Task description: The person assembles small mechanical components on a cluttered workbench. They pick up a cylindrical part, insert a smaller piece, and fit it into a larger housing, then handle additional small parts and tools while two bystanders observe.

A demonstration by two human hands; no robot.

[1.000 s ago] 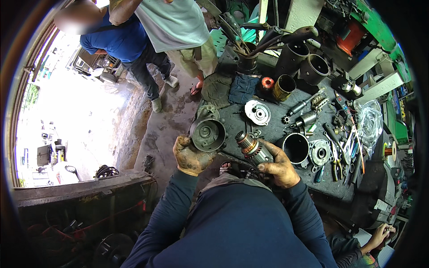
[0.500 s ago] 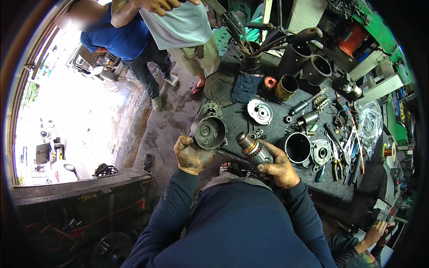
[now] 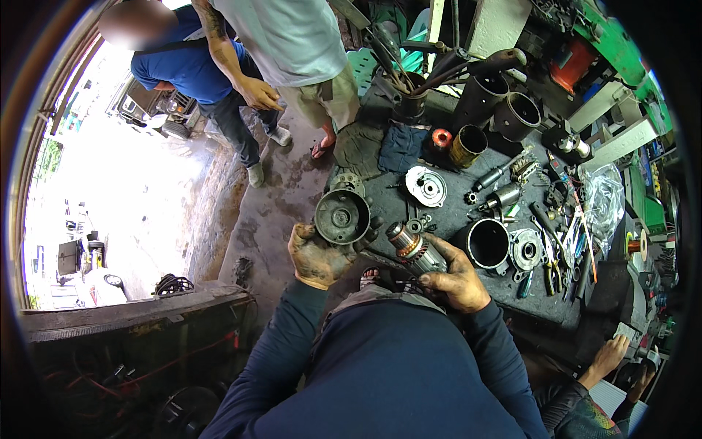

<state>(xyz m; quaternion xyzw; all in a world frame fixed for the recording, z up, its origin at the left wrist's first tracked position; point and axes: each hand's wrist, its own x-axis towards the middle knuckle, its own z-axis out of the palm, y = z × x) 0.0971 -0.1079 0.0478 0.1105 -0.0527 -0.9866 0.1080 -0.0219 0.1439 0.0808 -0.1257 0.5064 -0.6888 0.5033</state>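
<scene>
My left hand (image 3: 319, 257) is closed round a round grey metal housing (image 3: 341, 216), its hollow side facing up and a flanged lug at its far end. In my right hand (image 3: 458, 274) lies a motor armature (image 3: 418, 251) with a copper-banded end pointing toward the housing. The two parts are apart, held in front of my body at the table's near edge. Just beyond the armature sits a small metal bracket with rings (image 3: 417, 222). A pale round end cover (image 3: 425, 186) rests farther back on the table.
The dark workbench (image 3: 457, 208) carries an open cylinder (image 3: 488, 243), another end cover (image 3: 526, 249), pliers (image 3: 553, 276), and several loose tools and parts. Tall metal tubes (image 3: 516, 115) stand behind. Two people stand at the far left; another person's hand (image 3: 608, 360) is at lower right.
My left hand has turned the housing slightly, its fingers now showing at the right side. The person in the light shirt has lowered an arm. The hands at lower right have shifted.
</scene>
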